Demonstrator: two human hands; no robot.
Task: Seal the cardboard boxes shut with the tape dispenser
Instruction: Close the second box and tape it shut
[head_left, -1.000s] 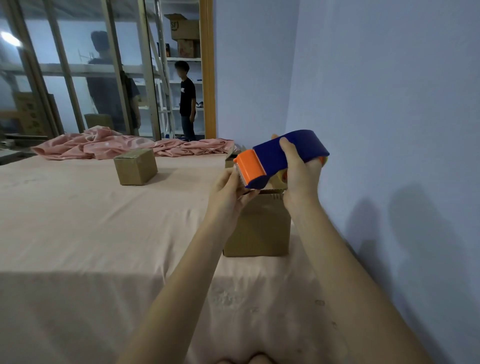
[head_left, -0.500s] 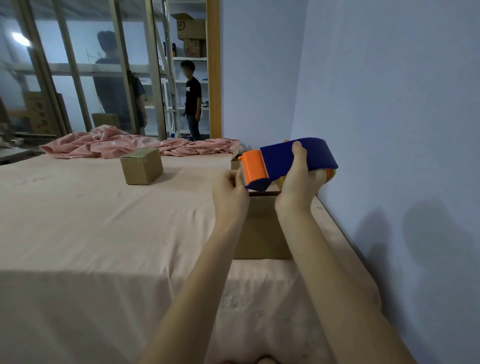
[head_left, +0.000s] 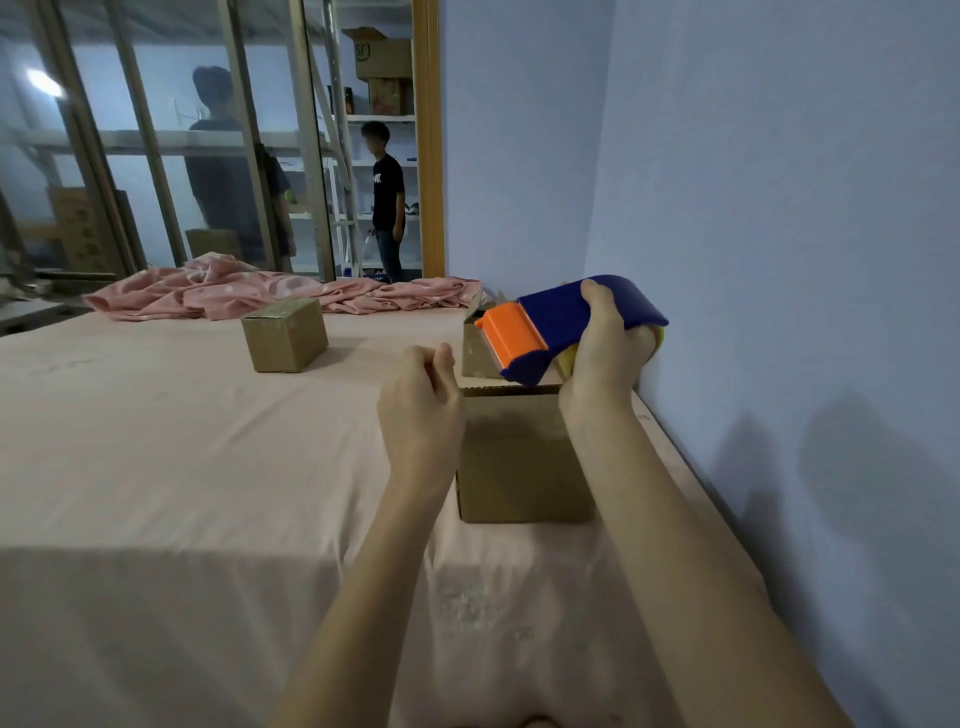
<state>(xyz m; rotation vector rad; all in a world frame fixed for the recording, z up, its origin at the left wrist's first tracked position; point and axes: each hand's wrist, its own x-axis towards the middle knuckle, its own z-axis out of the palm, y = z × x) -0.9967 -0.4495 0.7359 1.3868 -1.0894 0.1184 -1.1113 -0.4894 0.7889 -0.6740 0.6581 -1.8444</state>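
Note:
My right hand (head_left: 597, 353) grips a blue tape dispenser (head_left: 571, 312) with an orange front end, held tilted above the near cardboard box (head_left: 519, 457) by the right wall. My left hand (head_left: 421, 400) hovers just left of the box's top edge. Its fingers are curled and its thumb is up, a short gap from the dispenser's orange end. I can make out no strip of tape between them. A second box (head_left: 475, 353) with a raised flap stands right behind the near one. A third, closed box (head_left: 284, 335) sits farther left on the pink-covered table (head_left: 182, 467).
Crumpled pink cloth (head_left: 270, 293) lies along the table's far edge. The blue wall (head_left: 779, 260) runs close along the right side. Beyond glass panels and a doorway, a person (head_left: 387, 202) stands by shelves with more boxes.
My left hand has drawn back leftward from the dispenser's orange end and curled up. The dispenser stays in my right hand above the near box.

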